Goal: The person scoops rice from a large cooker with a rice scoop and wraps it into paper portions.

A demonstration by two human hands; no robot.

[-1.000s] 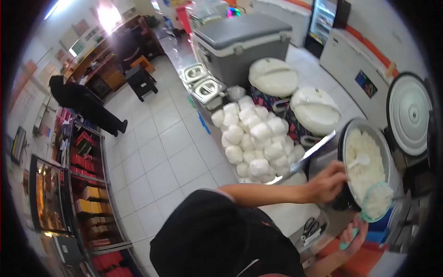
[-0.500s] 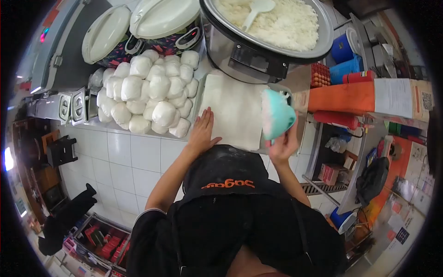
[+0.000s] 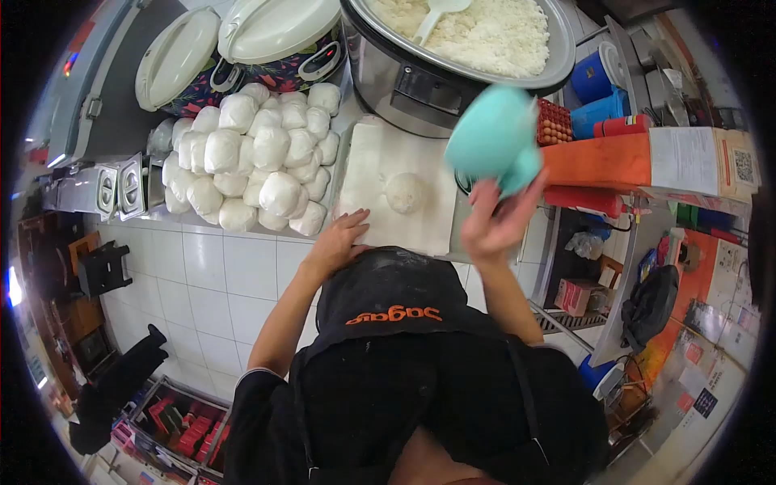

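Note:
My right hand (image 3: 501, 218) grips a teal cup (image 3: 495, 133) by its handle, held up over the right side of the counter and slightly blurred. Lying flat at the near left edge of the white paper sheets (image 3: 364, 174) is my left hand (image 3: 338, 242), its fingers stretched out. A rounded mound of rice (image 3: 406, 193) sits on the paper, right of the middle. To the left rises a heap of white paper-wrapped bundles (image 3: 271, 147). Beyond the paper stands a big cooker (image 3: 388, 73) filled with cooked rice (image 3: 493, 36), a white paddle (image 3: 436, 18) lying in it.
Two patterned containers with cream lids (image 3: 279, 28) stand behind the bundles. Metal lidded pans (image 3: 131, 190) are at far left. On the right are an egg tray (image 3: 554, 123), an orange panel (image 3: 598, 159) and a red fire extinguisher (image 3: 582, 198). White floor tiles show below the counter.
The teal cup has lifted away from the paper, up and to the right. A rice mound now shows on the paper. My left hand stays at the near left edge.

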